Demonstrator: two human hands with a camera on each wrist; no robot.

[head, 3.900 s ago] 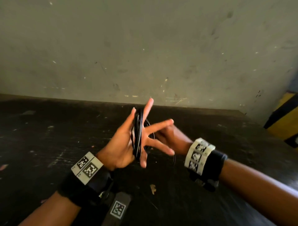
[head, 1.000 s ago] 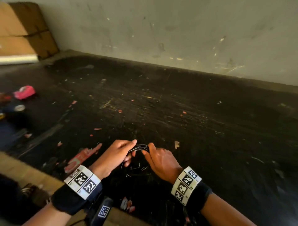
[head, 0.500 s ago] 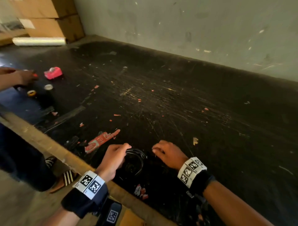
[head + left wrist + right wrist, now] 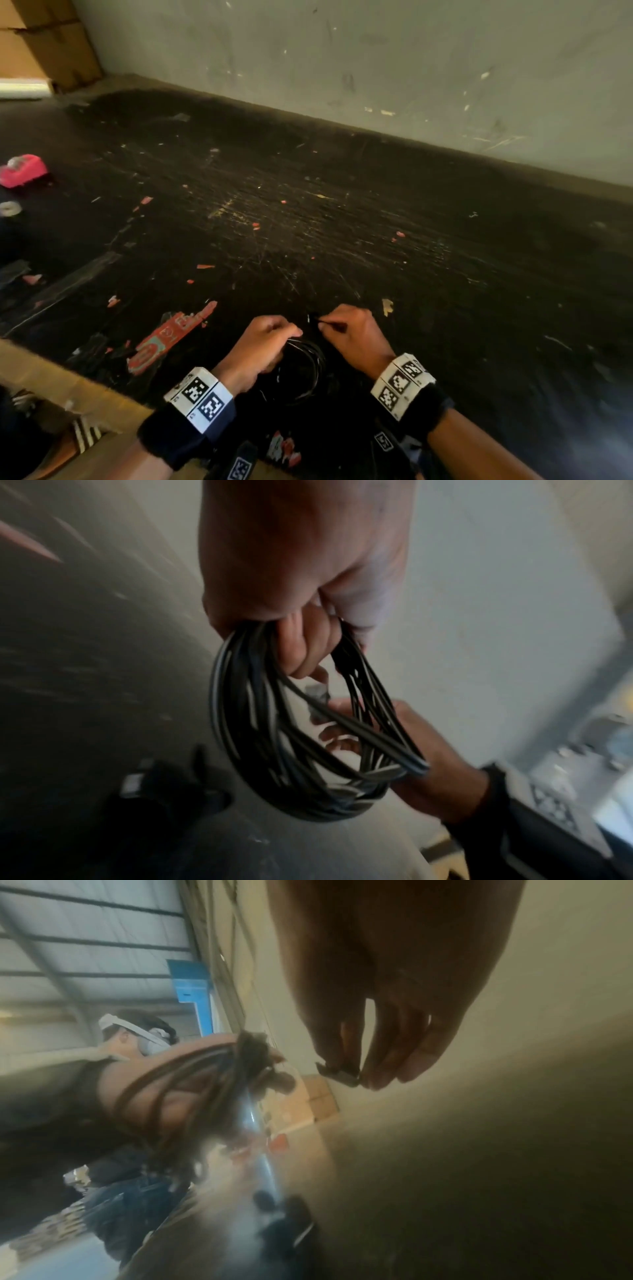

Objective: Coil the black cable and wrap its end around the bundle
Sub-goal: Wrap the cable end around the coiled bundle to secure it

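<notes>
Above table (image 4: 342, 222), left hand (image 4: 260, 346) grips coil (image 4: 291, 737).

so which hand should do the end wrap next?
Right. The right hand already pinches the connector end, free beside the coil; the left hand is occupied gripping the coil's loops.

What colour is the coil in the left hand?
Black, with pale glints; the coiled cable shows best in the left wrist view.
</notes>
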